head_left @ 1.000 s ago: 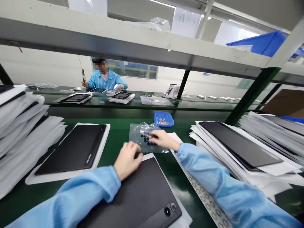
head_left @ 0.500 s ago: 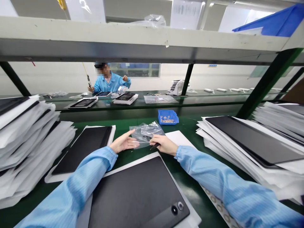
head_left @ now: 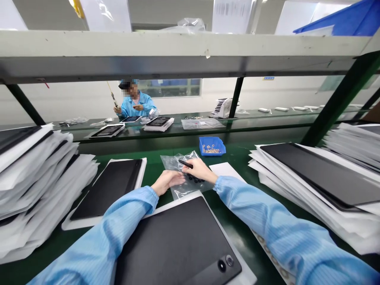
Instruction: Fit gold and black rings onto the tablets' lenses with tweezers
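My right hand (head_left: 200,170) grips a slim black pen-like tool (head_left: 185,164), its end pointing up to the left. Under both hands lies a clear plastic bag (head_left: 175,161) with several small round black parts (head_left: 196,179) on or in it; I cannot tell which. My left hand (head_left: 168,182) reaches over the bag's left part, fingers stretched out towards the right hand, with nothing visible in them. Nearest to me, a large black tablet (head_left: 175,241) rests back side up on white sheeting, its two round camera rings at the lower right.
A blue bin (head_left: 212,146) of small gold-coloured parts stands behind the bag. Another black tablet (head_left: 107,190) lies at left. Tall stacks of wrapped tablets (head_left: 44,186) (head_left: 311,186) flank the bench. A shelf (head_left: 184,45) spans overhead; a co-worker (head_left: 135,103) sits beyond.
My right hand has lifted and turned, so the tool now points up. My left hand has moved right and closer to it. More of the bag and its black parts show.
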Available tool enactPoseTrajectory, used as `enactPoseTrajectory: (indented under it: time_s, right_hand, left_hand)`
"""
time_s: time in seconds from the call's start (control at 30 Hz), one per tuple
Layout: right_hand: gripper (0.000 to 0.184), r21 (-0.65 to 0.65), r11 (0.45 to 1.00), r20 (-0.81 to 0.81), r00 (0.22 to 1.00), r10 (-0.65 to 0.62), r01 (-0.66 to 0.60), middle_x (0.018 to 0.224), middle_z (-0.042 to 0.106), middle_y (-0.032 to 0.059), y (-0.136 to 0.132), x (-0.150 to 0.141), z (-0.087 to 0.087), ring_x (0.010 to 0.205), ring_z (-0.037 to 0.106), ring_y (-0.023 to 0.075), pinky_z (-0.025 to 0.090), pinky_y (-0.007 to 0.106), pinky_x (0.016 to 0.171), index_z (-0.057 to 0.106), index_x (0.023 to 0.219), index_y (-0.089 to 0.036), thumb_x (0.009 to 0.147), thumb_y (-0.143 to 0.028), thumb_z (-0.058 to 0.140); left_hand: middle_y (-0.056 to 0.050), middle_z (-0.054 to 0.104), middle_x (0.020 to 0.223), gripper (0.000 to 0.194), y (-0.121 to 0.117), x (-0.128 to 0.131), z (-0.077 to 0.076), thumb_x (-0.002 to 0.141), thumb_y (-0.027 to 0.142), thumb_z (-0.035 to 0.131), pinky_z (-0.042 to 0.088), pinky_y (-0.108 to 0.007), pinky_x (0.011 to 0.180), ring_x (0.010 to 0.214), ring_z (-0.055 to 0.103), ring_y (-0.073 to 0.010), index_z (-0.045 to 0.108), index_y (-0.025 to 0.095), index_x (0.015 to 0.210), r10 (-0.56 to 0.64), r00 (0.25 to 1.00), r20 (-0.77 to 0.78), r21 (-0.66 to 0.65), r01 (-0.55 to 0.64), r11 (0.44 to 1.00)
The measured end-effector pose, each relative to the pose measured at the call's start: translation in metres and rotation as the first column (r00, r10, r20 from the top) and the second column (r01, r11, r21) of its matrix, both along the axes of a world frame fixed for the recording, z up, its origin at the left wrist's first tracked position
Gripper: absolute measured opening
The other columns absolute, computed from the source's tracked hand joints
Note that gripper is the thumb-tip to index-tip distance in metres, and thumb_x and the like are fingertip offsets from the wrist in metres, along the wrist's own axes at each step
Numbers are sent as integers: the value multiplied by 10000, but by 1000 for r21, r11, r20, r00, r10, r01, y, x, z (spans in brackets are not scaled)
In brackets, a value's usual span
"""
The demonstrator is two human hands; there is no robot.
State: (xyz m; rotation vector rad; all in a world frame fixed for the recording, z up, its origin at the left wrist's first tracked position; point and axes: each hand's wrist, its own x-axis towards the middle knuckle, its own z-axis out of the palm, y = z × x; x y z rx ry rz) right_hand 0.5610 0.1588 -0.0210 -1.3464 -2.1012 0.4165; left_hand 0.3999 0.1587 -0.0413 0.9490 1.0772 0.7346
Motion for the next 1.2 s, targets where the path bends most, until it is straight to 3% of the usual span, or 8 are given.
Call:
enactPoseTrajectory:
  time_s: [0.33, 0.57, 0.73, 1.0, 1.2]
  right_hand:
    - [150, -88, 994, -16, 998, -62, 61, 562, 626, 10, -11, -6, -3, 532, 555, 111, 345, 193, 510, 707, 671, -114, 777, -172, 619]
    - [215, -23, 995, 16, 995, -96, 97, 497, 538, -2, -8, -11, -10, 513, 449, 109, 271, 232, 518, 622, 537, -129, 751, -133, 604]
    - [222, -56, 992, -22, 993, -117, 116, 472, 480, -17, -10, -15, -10, 516, 415, 113, 256, 241, 524, 558, 497, -144, 712, -108, 602]
    - [184, -255, 957, -189, 964, -189, 138, 470, 472, -32, -9, -9, 4, 446, 375, 78, 268, 221, 473, 520, 533, -145, 716, -124, 518]
    - [184, -520, 854, -277, 952, -131, -33, 394, 389, -71, -29, 8, 32, 353, 195, 36, 145, 211, 377, 541, 541, -133, 715, -192, 544]
  left_hand:
    - [-70, 598, 1031, 223, -3, 3, -3, 911, 275, 573, 537, -331, 730, 854, 609, -169, 577, 117, 1068, 38, 999, 4, 63, -38, 997]
    - [-69, 605, 1016, 221, -4, 3, 0, 912, 278, 572, 541, -325, 718, 841, 615, -164, 579, 114, 1060, 52, 998, 38, 49, -54, 997]
    - [-63, 610, 1003, 210, -6, 3, -1, 913, 274, 571, 543, -320, 710, 831, 617, -160, 583, 115, 1050, 75, 996, 56, 40, -77, 996]
    - [-67, 609, 985, 215, -8, 7, 2, 909, 268, 578, 544, -305, 690, 809, 618, -154, 581, 104, 1048, 93, 996, -17, 61, -92, 994]
    - [-55, 615, 946, 198, -10, 7, 9, 911, 247, 576, 547, -282, 653, 763, 621, -139, 577, 105, 1049, 92, 981, -170, 142, -68, 988]
